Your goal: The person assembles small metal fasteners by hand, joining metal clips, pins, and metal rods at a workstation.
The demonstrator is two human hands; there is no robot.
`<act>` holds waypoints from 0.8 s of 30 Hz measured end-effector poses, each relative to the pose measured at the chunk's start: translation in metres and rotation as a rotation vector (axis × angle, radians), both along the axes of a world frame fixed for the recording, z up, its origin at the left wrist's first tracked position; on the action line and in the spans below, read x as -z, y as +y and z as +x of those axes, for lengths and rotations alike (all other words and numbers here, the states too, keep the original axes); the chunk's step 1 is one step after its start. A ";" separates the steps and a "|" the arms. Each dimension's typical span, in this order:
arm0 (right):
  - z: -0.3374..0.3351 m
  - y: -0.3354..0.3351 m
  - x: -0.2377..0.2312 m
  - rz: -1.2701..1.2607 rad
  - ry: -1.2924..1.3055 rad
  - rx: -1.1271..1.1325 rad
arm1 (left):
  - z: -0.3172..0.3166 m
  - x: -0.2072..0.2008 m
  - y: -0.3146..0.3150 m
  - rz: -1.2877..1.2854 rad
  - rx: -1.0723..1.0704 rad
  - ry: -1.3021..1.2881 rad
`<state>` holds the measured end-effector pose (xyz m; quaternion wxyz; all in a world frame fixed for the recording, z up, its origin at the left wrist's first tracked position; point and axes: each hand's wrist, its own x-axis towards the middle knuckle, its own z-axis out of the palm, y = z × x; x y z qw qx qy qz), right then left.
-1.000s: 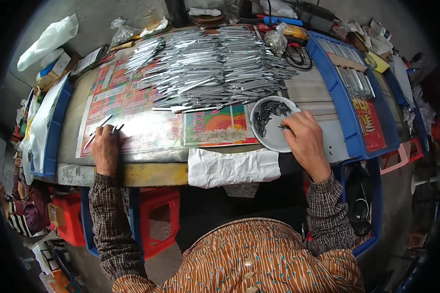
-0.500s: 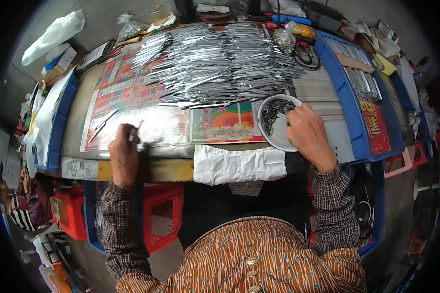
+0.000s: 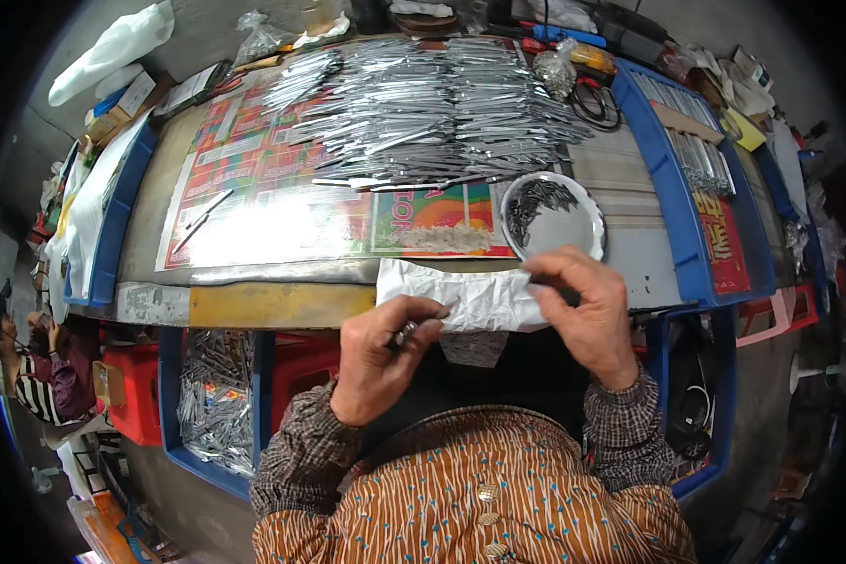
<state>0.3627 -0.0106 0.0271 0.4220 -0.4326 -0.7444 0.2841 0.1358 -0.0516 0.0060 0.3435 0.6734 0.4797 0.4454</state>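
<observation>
My left hand (image 3: 382, 355) is closed in front of the table edge, its fingers round a small shiny metal piece (image 3: 405, 331) that they mostly hide. Facing it, my right hand (image 3: 587, 305) has its fingers bent and thumb and forefinger close together; whatever they hold is too small to make out. Between the hands, a white cloth (image 3: 470, 296) hangs over the table edge. Just beyond my right hand stands a round white bowl (image 3: 587, 221), with small dark metal pieces (image 3: 538, 207) heaped on its left side.
Thin metal strips (image 3: 414, 113) lie in a large pile across the table's back. Two loose strips (image 3: 203, 220) rest on the printed sheet at left. Blue trays (image 3: 672, 216) flank the tabletop, and a blue bin (image 3: 216, 404) of metal strips sits below. Another person (image 3: 52, 367) sits far left.
My left hand has moved right and toward me, from over the table to the cloth. My right hand has left the bowl's rim and come nearer, beside the cloth's right end.
</observation>
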 end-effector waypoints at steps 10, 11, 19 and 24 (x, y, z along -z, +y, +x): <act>-0.017 -0.018 0.007 -0.538 0.641 -0.211 | 0.026 0.000 -0.011 -0.059 0.033 -0.038; -0.017 -0.018 0.007 -0.538 0.644 -0.210 | 0.027 0.000 -0.012 -0.060 0.035 -0.036; -0.015 -0.018 0.011 -0.544 0.681 -0.263 | 0.031 0.003 -0.015 -0.081 0.021 -0.058; -0.016 -0.017 0.013 -0.575 0.692 -0.267 | 0.031 0.004 -0.015 -0.057 0.023 -0.023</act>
